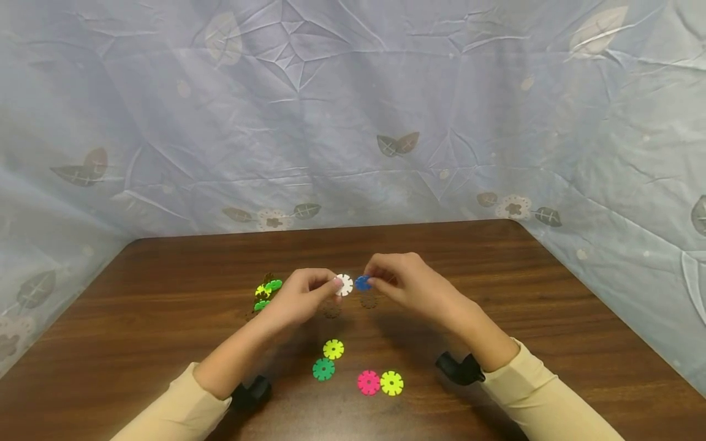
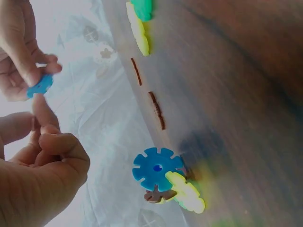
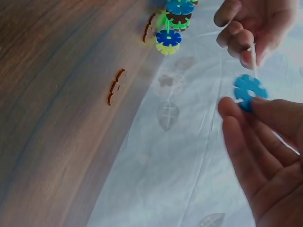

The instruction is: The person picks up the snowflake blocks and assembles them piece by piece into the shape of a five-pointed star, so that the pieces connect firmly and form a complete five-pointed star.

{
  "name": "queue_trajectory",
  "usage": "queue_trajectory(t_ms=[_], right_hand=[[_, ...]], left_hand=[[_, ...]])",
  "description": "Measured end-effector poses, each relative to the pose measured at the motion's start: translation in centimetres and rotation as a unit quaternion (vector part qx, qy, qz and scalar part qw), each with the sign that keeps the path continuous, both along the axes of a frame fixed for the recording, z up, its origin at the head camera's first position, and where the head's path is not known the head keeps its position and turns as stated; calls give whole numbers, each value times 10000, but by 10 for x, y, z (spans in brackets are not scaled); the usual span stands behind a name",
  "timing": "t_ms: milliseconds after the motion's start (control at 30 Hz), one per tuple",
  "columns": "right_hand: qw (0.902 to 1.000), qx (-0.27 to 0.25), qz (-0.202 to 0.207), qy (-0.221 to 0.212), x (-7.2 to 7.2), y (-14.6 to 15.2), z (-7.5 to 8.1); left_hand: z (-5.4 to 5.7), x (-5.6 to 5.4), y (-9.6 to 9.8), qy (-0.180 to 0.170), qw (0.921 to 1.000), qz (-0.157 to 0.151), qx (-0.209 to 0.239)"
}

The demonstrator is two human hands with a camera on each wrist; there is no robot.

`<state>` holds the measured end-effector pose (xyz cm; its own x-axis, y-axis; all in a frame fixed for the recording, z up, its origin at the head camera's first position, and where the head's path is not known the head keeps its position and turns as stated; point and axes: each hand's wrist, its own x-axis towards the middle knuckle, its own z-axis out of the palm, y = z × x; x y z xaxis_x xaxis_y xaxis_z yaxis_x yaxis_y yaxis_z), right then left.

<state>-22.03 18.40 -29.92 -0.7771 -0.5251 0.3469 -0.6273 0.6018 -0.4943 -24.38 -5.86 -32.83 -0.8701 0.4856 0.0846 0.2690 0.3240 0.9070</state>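
Observation:
In the head view my left hand (image 1: 302,296) pinches a white notched plastic disc (image 1: 345,285) between thumb and fingers. Just to its right, a blue notched disc (image 1: 362,283) sits in the fingertips of my right hand (image 1: 415,285). Both discs are held above the table, close together, with a small gap showing between them. The right wrist view has the white disc (image 3: 253,59) nearly edge-on, beside the tilted face of the blue disc (image 3: 250,91). From the left wrist, the blue disc (image 2: 40,86) shows beyond my left fingers, which mostly hide the white one.
Two brown discs, one of them (image 1: 368,301), lie on the wooden table (image 1: 469,251) below the hands. Nearer me are a yellow disc (image 1: 333,349), a green disc (image 1: 323,369), a pink disc (image 1: 368,383) and another yellow disc (image 1: 392,383). Left stands a cluster of joined discs (image 1: 263,291).

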Motion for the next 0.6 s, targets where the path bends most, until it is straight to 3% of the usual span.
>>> queue_trajectory(t_ms=[233, 600], right_hand=[[9980, -444, 64, 451, 0, -3, -1], [9950, -641, 128, 749, -1, -5, -2]], left_hand=[[5, 1, 0, -914, 9941, 222, 533], [6, 0, -2, -1272, 9867, 117, 1005]])
